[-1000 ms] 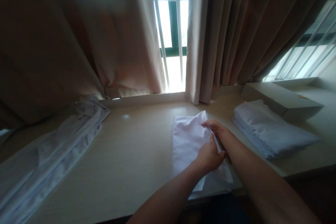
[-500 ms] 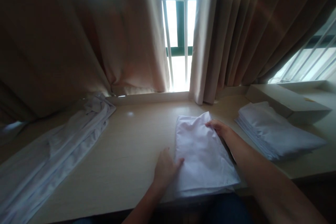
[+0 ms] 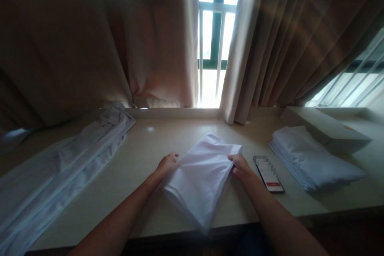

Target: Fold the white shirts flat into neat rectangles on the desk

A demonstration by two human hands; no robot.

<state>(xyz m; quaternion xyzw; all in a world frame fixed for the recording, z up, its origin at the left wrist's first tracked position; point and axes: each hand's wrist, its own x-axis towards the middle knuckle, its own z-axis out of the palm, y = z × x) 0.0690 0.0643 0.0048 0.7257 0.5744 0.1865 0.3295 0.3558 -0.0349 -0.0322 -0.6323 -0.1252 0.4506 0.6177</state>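
Observation:
A folded white cloth (image 3: pixel 201 172) is turned at an angle over the table, with one corner pointing down toward the front edge. My right hand (image 3: pixel 241 165) pinches its upper right edge, thumb on top. At its left edge, my left hand (image 3: pixel 168 164) is closed on the cloth, and part of the fingers is hidden. Just right of my right hand lies a phone (image 3: pixel 272 184) with a lit screen, face up.
A stack of folded white cloths (image 3: pixel 315 160) sits at the right, in front of a pale box (image 3: pixel 336 128). Long white garments (image 3: pixel 81 160) lie in layers across the left of the table (image 3: pixel 141 136). Curtains (image 3: pixel 162 48) hang at the back edge before a barred window (image 3: pixel 217 40).
The folded cloth has moved left and rotated, its lower end swinging left. Both hands moved with it, the left one up and outward. The phone has come into view.

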